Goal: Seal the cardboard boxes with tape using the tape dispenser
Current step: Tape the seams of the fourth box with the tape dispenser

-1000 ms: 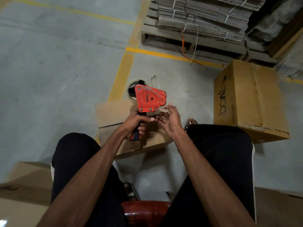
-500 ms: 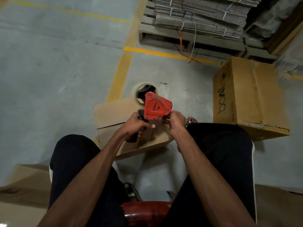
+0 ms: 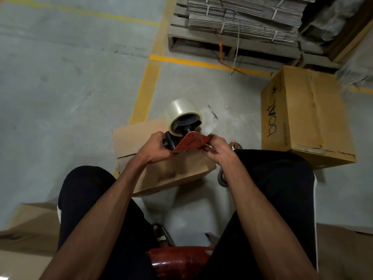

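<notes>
Bare forearms, black trousers (image 3: 278,178) with a white side stripe (image 3: 315,190).

Dim indoor light, soft and even, seemingly from overhead. Concrete floor (image 3: 60,93) mid-grey, no hard glare. Soft shadow under the flat cardboard (image 3: 171,174) between the knees, and beside the big box (image 3: 306,118) at right. Small bright highlight on the red glossy seat (image 3: 177,261) at bottom; faint sheen on the clear tape roll (image 3: 179,107). Wide-angle bending: yellow floor lines (image 3: 145,91) curve toward the edges. Right margin and bottom corners smeared, soft. Centre reasonably sharp.
</notes>
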Motion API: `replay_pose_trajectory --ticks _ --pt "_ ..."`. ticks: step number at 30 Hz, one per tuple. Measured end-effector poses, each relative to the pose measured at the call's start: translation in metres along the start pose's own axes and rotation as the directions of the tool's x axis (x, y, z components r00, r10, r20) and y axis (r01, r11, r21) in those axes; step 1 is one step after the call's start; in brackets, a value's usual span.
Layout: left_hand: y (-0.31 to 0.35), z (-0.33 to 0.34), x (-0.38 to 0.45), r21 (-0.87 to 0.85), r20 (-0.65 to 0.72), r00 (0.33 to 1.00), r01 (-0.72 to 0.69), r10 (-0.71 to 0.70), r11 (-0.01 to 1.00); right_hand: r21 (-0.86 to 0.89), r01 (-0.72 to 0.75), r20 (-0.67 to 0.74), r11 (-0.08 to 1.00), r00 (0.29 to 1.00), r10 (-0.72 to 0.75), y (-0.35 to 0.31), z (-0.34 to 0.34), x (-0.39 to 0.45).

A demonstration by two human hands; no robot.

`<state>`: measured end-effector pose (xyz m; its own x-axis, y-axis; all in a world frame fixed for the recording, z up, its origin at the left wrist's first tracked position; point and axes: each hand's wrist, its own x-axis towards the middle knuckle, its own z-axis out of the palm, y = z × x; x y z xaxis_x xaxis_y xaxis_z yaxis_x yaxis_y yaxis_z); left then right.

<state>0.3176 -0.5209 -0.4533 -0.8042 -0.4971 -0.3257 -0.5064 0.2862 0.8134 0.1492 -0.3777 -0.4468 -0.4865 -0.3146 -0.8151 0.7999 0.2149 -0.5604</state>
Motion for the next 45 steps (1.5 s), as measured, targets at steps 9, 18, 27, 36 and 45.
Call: replay_pose_trajectory --ticks 9,18,27,36,45 --pt "-0.004 -0.008 0.010 -0.019 0.013 0.995 0.099 -0.098 0.995 -0.491 0.407 -0.248 0.770 0.782 -0.572 -0.001 -0.001 0.027" --pt "-0.038 -0.023 0.004 0.160 0.008 0.982 0.187 -0.191 0.969 -0.483 0.347 -0.403 0.804 0.727 -0.556 -0.002 -0.023 0.061" --pt "-0.044 -0.015 0.008 0.260 -0.025 0.967 0.251 -0.254 0.932 -0.538 0.360 -0.340 0.762 0.735 -0.587 0.004 -0.028 0.071" --pt "-0.052 -0.012 0.009 0.294 -0.022 0.964 0.259 -0.264 0.920 -0.541 0.325 -0.341 0.776 0.759 -0.555 0.023 -0.040 0.115" --pt "-0.055 -0.010 0.008 0.315 -0.003 0.963 0.255 -0.268 0.914 -0.555 0.297 -0.332 0.777 0.777 -0.535 0.028 -0.037 0.119"
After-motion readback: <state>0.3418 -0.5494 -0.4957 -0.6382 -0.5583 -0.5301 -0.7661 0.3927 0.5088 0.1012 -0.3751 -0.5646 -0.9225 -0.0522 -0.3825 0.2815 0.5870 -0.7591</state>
